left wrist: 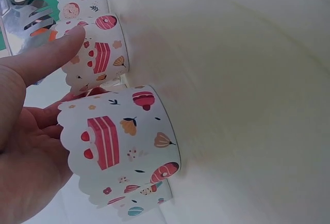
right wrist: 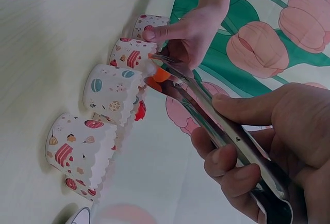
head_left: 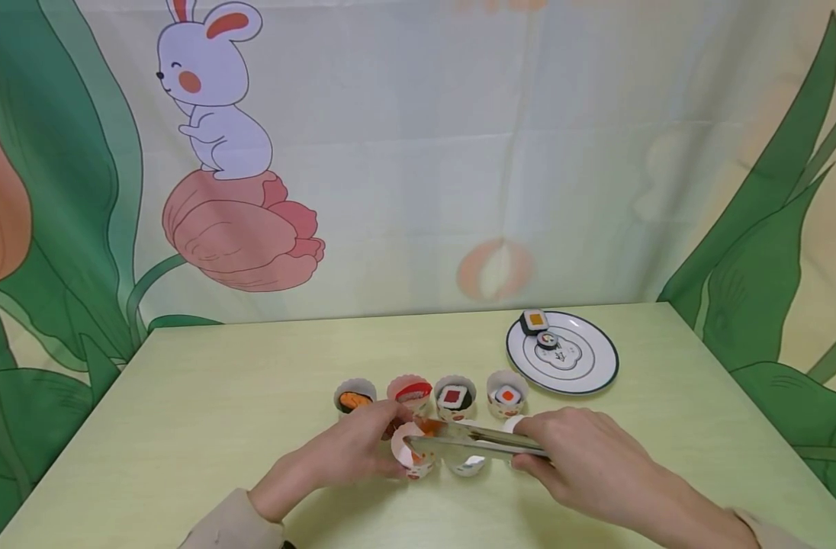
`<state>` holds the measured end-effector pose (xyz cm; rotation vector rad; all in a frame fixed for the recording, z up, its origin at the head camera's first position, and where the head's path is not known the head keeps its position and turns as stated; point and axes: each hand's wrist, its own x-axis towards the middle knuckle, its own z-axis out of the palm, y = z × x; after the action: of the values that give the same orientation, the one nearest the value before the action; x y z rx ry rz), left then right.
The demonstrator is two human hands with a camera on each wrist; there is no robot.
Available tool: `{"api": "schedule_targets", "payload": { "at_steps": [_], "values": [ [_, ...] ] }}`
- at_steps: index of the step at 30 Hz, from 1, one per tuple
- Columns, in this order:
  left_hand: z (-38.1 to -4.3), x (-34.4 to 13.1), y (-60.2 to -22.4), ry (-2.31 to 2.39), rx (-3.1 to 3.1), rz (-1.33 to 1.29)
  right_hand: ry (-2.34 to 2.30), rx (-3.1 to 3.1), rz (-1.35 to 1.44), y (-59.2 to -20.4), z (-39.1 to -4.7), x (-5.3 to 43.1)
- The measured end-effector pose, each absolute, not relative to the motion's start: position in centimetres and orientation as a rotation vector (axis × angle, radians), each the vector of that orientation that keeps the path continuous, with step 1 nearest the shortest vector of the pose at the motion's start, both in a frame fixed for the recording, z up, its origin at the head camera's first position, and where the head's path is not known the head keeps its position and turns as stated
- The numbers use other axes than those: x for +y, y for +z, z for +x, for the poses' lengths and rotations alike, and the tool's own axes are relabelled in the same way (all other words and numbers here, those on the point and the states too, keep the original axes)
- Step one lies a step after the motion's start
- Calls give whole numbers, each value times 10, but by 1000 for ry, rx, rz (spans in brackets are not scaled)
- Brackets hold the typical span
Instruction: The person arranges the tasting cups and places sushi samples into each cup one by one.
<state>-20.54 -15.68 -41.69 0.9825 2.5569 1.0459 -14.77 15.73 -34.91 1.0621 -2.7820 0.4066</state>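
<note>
My left hand (head_left: 352, 450) pinches the front-left paper cup (head_left: 416, 468) by its side, thumb lying along the printed wall in the left wrist view. My right hand (head_left: 583, 465) grips metal tongs (right wrist: 219, 126). Between the tongs' tips is an orange piece (right wrist: 161, 75), right at the mouth of the held cup. Beside that cup stands another paper cup (head_left: 467, 467), partly behind the tongs. A further front cup (right wrist: 80, 146) is mostly covered by my right hand in the head view.
Behind are cups with an orange-topped sushi (head_left: 355, 399), a red-topped sushi (head_left: 413, 392), a dark-red-centred roll (head_left: 454, 396) and an orange-centred roll (head_left: 507, 395). A white plate (head_left: 596, 358) at back right carries a yellow-centred roll (head_left: 535, 322) and a small roll (head_left: 547, 340).
</note>
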Motion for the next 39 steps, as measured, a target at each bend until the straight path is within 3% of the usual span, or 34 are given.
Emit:
{"api": "schedule_targets", "payload": {
  "at_steps": [25, 39],
  "values": [
    [-206, -156, -414, 974, 2604, 935, 514, -2763, 1050, -366, -147, 150],
    [-206, -155, -415, 982, 2596, 967, 573, -2822, 924, -352, -148, 159]
  ]
}}
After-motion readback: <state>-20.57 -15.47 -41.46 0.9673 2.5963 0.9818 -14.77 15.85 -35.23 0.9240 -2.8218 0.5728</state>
